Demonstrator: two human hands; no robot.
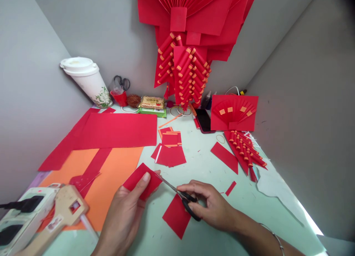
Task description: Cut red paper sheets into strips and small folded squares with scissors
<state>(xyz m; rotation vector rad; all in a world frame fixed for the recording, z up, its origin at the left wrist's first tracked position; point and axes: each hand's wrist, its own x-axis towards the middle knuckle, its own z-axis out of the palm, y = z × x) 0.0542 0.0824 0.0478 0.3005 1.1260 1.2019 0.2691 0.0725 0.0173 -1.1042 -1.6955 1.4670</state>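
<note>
My left hand (132, 200) pinches a piece of red paper (135, 179), thumb on top and fingers underneath. Black-handled scissors (186, 197) are in my right hand (209, 202), whose fingers are in the handles. The blades meet the right edge of the held paper; whether they cut into it I cannot make out. Below the scissors a loose red paper square (176, 218) lies on the pale green table. Further back sits a small group of red paper pieces (173, 156), some with orange strips. A thin red scrap (230, 188) lies to the right of my right hand.
On the left are a glue gun (62, 208), a power strip (30, 211), and red sheets (119, 130) over orange paper (127, 160). A white cup (85, 78) and a phone (204, 121) are at the back. Red paper firecracker decorations (191, 74) hang on the wall.
</note>
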